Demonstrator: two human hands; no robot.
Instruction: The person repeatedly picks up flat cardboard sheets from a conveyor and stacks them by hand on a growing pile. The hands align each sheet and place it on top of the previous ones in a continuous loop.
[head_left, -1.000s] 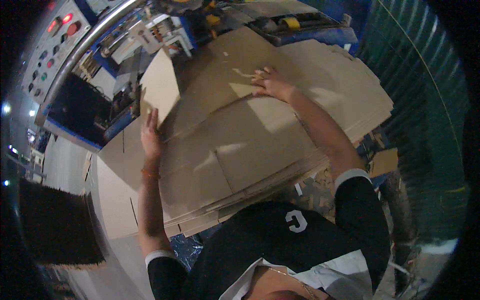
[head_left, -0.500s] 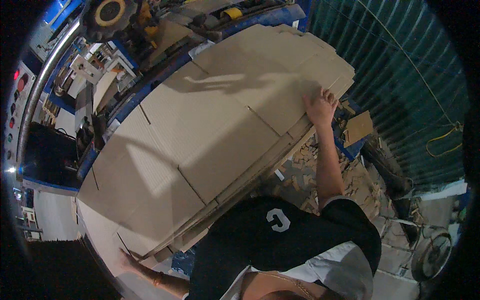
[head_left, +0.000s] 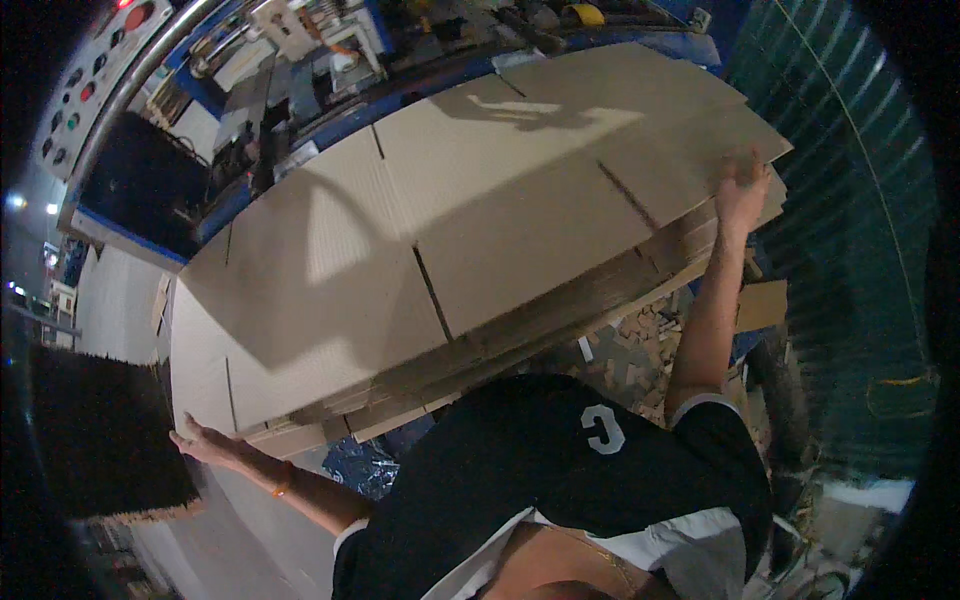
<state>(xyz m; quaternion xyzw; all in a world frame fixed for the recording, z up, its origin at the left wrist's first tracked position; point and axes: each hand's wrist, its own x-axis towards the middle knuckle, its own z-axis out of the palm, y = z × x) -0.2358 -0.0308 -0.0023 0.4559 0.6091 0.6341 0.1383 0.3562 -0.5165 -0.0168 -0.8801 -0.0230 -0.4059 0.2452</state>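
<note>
A large tan cardboard sheet (head_left: 480, 230) with dark slots cut in it lies across the top of a stack of cardboard (head_left: 560, 310). My right hand (head_left: 743, 195) rests over the sheet's near edge towards the right end, fingers stretched out on its upper face and slightly blurred. At the near left corner, my left hand (head_left: 208, 443) touches or nearly touches the sheet, with fingers apart. Whether any fingers reach beneath the cardboard is hidden. Below the top sheet's near edge, the layers underneath show as a dark, stepped side.
A blue-framed machine (head_left: 330, 135) runs along the far side, with a button panel (head_left: 95, 80) at far left. A green corrugated wall (head_left: 850, 250) stands at right. Cardboard scraps (head_left: 635, 345) litter the floor beside me. A dark bristly mat (head_left: 110, 430) is at left.
The view has swung left. The top sheet now overhangs the far side more, exposing more of the stack's near side. My left hand has moved out to the sheet's left corner, its fingers spread.
</note>
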